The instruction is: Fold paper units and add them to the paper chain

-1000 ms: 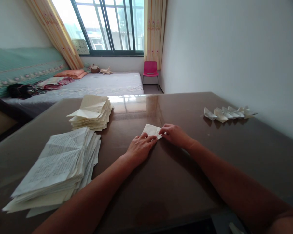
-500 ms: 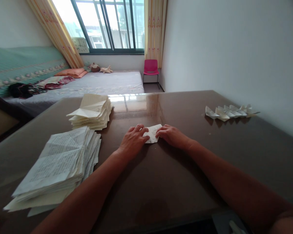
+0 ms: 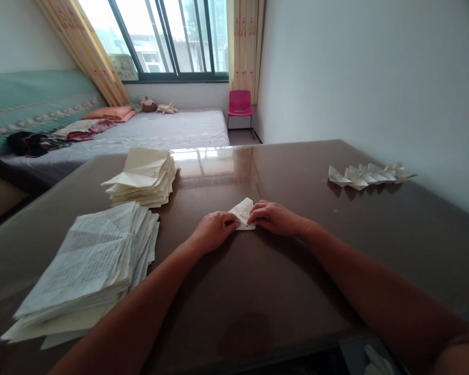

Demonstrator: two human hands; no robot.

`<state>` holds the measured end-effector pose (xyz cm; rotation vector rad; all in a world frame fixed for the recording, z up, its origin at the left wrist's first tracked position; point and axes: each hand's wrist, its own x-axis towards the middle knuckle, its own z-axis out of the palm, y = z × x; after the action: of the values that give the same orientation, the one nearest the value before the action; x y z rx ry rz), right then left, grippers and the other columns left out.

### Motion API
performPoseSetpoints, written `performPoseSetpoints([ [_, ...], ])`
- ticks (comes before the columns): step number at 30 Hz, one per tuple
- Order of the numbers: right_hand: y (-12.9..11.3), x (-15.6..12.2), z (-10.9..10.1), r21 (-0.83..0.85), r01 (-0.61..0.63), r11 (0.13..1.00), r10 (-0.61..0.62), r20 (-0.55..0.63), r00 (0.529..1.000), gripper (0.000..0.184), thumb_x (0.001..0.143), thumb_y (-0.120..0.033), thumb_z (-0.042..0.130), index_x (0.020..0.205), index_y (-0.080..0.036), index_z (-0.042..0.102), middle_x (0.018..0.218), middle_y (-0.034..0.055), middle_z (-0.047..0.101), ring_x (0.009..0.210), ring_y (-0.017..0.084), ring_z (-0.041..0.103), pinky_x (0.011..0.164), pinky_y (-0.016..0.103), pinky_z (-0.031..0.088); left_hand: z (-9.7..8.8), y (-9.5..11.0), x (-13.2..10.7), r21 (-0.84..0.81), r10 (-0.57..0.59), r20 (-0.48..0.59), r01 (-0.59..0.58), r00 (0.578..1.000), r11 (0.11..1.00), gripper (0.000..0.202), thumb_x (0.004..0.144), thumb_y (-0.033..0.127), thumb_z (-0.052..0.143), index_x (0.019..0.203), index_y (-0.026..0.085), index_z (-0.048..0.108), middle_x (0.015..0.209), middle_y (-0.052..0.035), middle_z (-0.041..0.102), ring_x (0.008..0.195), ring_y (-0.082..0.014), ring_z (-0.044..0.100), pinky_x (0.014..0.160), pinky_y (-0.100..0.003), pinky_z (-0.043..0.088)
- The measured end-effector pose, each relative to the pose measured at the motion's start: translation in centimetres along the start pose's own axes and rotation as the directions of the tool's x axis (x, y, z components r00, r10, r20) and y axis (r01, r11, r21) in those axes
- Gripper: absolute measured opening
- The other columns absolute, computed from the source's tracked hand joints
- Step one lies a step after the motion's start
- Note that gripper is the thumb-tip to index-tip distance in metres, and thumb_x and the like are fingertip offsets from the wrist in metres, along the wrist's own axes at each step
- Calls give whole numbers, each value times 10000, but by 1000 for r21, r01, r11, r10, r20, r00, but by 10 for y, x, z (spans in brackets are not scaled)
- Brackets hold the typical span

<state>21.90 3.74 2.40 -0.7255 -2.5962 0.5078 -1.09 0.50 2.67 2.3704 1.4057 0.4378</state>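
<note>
A small folded piece of paper with writing on it lies on the brown table, between my two hands. Its far end comes to a point. My left hand is closed at the paper's near left edge, thumb and fingers pinched on it. From the other side, my right hand grips the right edge with bent fingertips. Fingers cover both side edges of the paper.
At the left stand a stack of written sheets and, behind it, a stack of cream paper. A row of folded paper pieces sits at the right near the wall. Beyond the table are a bed and a pink chair.
The paper has turned from a wider, flatter shape to one with its point facing away. My left fingers have drawn in and down to its near left edge.
</note>
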Motion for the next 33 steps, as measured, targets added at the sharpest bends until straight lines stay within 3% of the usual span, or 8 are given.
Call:
performPoseSetpoints([
  [3, -3, 0, -2, -2, -21, 1000, 21, 1, 1000, 183, 842, -131, 566, 928, -214, 706, 951, 46, 683, 926, 174, 582, 846, 292, 442, 3, 0, 7, -9, -114, -26, 114, 993, 993, 257, 859, 398, 499, 885, 245, 704, 799, 0, 713, 728, -163, 625, 665, -253, 410],
  [9, -9, -2, -7, -10, -113, 993, 113, -16, 993, 189, 854, -180, 561, 1005, -201, 671, 886, 37, 679, 813, 158, 595, 758, 266, 449, 6, 3, 12, -28, -190, -76, 188, 979, 982, 238, 821, 409, 538, 860, 236, 696, 815, -6, 717, 728, -162, 623, 640, -244, 408],
  [15, -6, -3, -11, 3, 17, 1000, -18, 80, 997, 243, 878, -245, 561, 1082, -267, 692, 1044, 45, 666, 967, 181, 565, 878, 307, 431, 9, 1, 14, -6, -173, -104, 174, 979, 985, 205, 826, 375, 532, 816, 218, 663, 775, -7, 686, 689, -149, 595, 619, -245, 393],
  [20, -3, -2, -7, -3, -15, 1000, 15, 71, 997, 233, 836, -299, 642, 1057, -275, 709, 1029, 38, 671, 961, 185, 563, 878, 307, 432, 10, 1, 15, 52, -132, -128, 140, 983, 989, 195, 844, 349, 503, 816, 214, 640, 810, -20, 664, 705, -153, 581, 631, -252, 392],
  [26, -3, -1, -2, -32, -45, 999, 45, 6, 999, 183, 828, -325, 654, 991, -282, 726, 974, 28, 690, 912, 175, 584, 838, 289, 441, 8, 3, 15, 92, -152, -110, 162, 982, 982, 197, 860, 343, 486, 853, 220, 640, 847, -26, 676, 755, -167, 598, 667, -257, 409],
  [33, -3, -3, -3, -76, -23, 997, 24, 11, 1000, 208, 835, -308, 642, 1028, -282, 717, 977, 40, 684, 925, 179, 580, 839, 290, 444, 7, 5, 17, 111, -190, -99, 200, 977, 973, 182, 863, 339, 493, 866, 228, 637, 838, -23, 688, 771, -176, 616, 673, -264, 415],
])
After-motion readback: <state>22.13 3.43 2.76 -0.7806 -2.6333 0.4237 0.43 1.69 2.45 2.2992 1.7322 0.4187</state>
